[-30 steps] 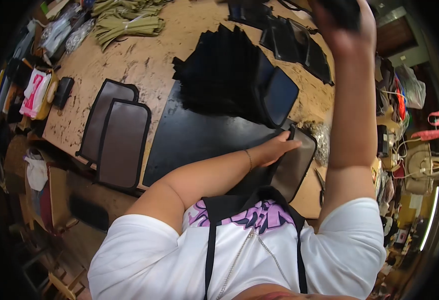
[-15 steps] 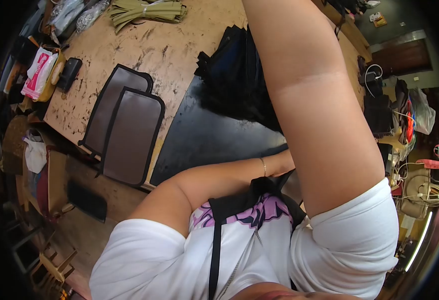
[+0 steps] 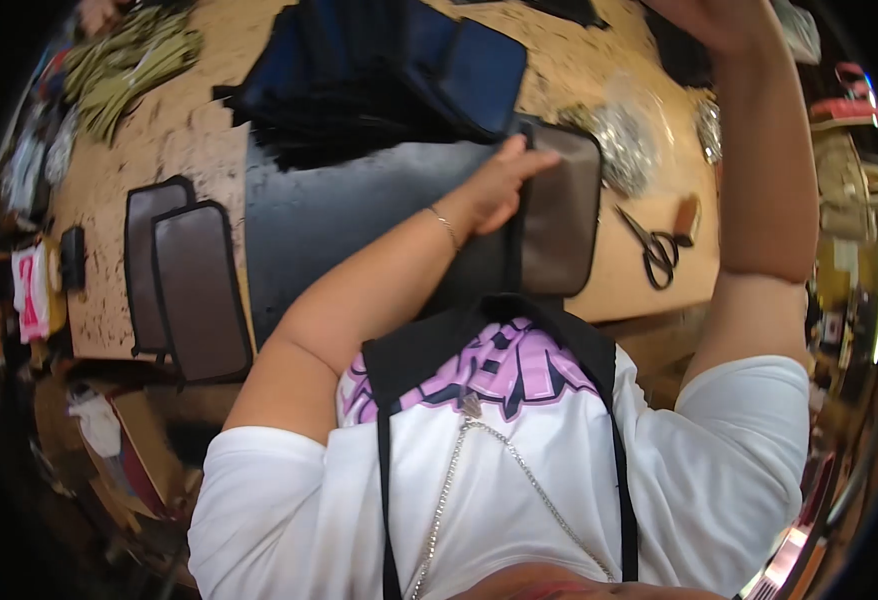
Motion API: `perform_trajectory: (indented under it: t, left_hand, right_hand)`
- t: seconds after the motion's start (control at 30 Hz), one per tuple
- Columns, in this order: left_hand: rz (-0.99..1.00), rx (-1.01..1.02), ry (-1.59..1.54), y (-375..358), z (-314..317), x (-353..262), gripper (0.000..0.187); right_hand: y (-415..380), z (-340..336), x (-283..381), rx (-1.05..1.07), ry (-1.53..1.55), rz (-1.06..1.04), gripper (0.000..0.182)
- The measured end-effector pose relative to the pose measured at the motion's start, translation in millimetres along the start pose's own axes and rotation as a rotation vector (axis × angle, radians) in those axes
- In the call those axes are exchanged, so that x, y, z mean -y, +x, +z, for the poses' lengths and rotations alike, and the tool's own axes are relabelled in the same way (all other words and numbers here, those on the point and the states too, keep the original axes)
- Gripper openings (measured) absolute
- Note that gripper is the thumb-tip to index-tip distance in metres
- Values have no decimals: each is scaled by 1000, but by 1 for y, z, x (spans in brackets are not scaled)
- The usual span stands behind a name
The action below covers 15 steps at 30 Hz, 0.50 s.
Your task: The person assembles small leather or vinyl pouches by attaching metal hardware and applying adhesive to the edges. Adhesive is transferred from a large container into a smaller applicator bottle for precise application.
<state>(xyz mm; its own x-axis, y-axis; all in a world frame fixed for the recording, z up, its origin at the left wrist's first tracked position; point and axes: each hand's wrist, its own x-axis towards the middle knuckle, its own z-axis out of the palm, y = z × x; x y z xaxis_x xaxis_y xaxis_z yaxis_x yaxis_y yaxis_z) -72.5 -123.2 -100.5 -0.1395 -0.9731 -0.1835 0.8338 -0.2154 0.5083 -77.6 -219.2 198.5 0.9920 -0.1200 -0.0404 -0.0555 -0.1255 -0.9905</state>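
Wooden table (image 3: 199, 130), left hand (image 3: 499, 185) flat on panel (image 3: 559, 215)

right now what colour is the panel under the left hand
Grey-brown panel with black edging, left hand on it; head view.

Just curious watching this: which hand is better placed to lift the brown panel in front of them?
Probably the left hand: it already rests on the brown panel on the black mat. The right hand is raised high, away from the table.
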Motion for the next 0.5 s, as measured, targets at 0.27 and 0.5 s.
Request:
perform_trajectory:
  t: [0.27,0.5]
  left_hand:
    - [17,96,37,-12,-4,-9,51]
    - [105,136,307,-55,46,-30,54]
  right_hand:
    - [-332,-96,-97,-1209,-661,270,58]
    - [-423,-109,-276,-1367,-395,987,91]
